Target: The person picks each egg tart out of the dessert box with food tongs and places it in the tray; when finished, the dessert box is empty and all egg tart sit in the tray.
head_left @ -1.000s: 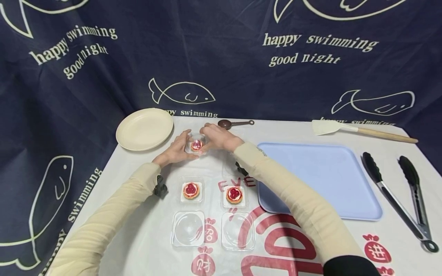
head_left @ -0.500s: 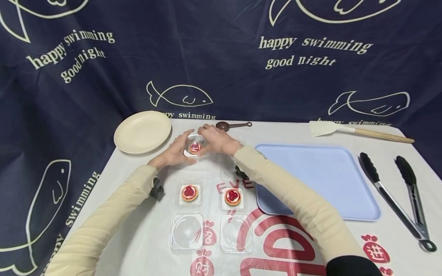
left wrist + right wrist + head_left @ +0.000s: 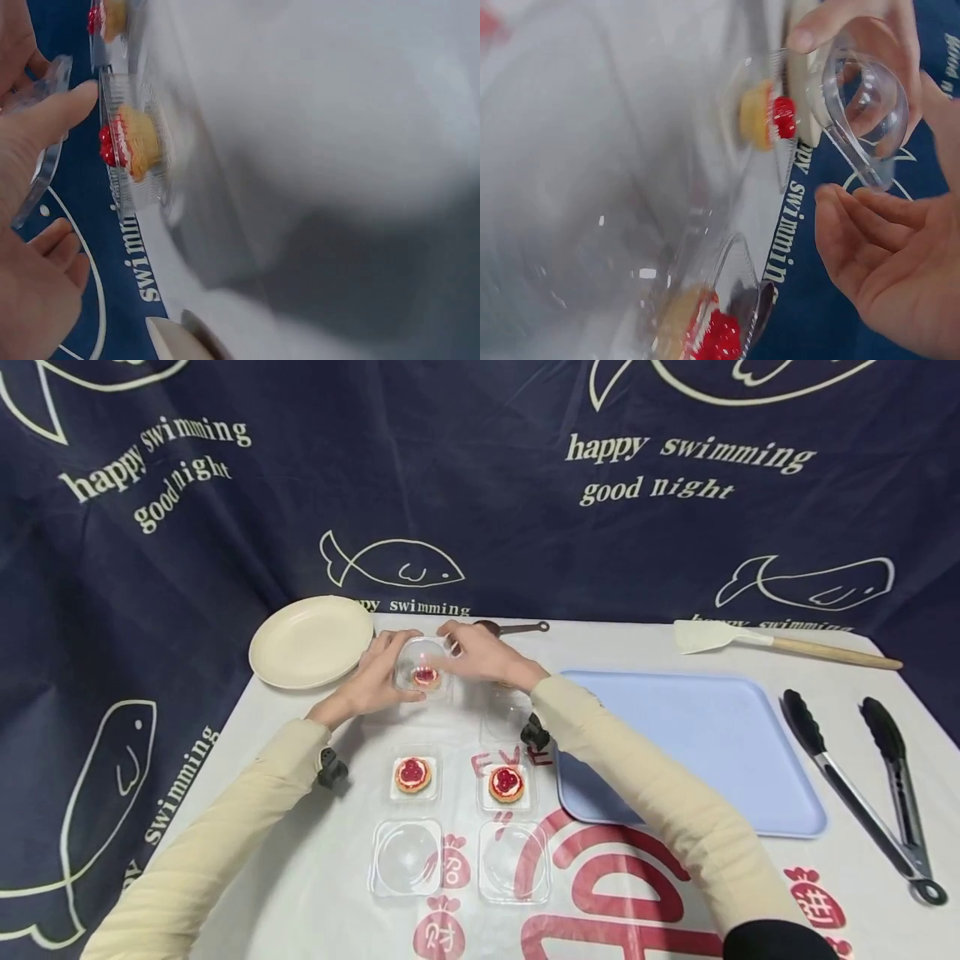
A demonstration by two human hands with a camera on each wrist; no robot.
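Note:
A clear domed plastic lid [image 3: 414,652] is lifted and tilted over a red-topped tart [image 3: 426,677]. My left hand [image 3: 375,681] grips one side of the lid, thumb on the near side and fingers beyond it, as the left wrist view shows. My right hand [image 3: 487,656] is beside the opposite side, its loosely bent fingertips right at a corner of the lid in the right wrist view. Under the lid, the tart sits in a shallow clear base [image 3: 139,191]. Behind my right wrist another tart [image 3: 716,334] is mostly hidden in the head view.
Two tarts [image 3: 412,774] in clear bases stand nearer, with two loose clear lids [image 3: 407,857] in front. A cream plate [image 3: 310,642] lies left, a blue tray [image 3: 697,752] right. Tongs [image 3: 870,802], a spatula [image 3: 780,643] and a brown scoop [image 3: 517,628] lie around.
The lid has come up from over the tart and tilted. My left hand has moved up and left with it; my right hand has shifted to the right.

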